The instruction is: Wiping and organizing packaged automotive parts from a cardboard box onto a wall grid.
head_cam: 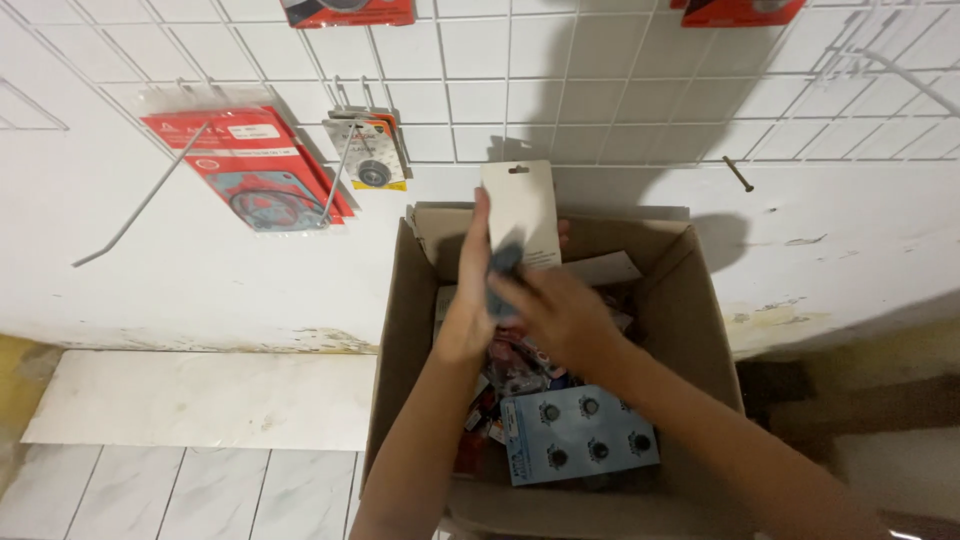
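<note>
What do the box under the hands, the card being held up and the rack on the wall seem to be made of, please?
The open box looks like plain brown corrugated cardboard, matte, with folded flaps. The hang card held by the left hand and right hand seems white paperboard, with a punched hanging slot. The wall rack appears to be white-coated wire grid, thin and slightly glossy.

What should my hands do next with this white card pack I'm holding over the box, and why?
Probably lift the white card pack toward a bare hook on the wire grid: both the left hand and right hand grip it above the cardboard box, and its hang hole is up.
</note>
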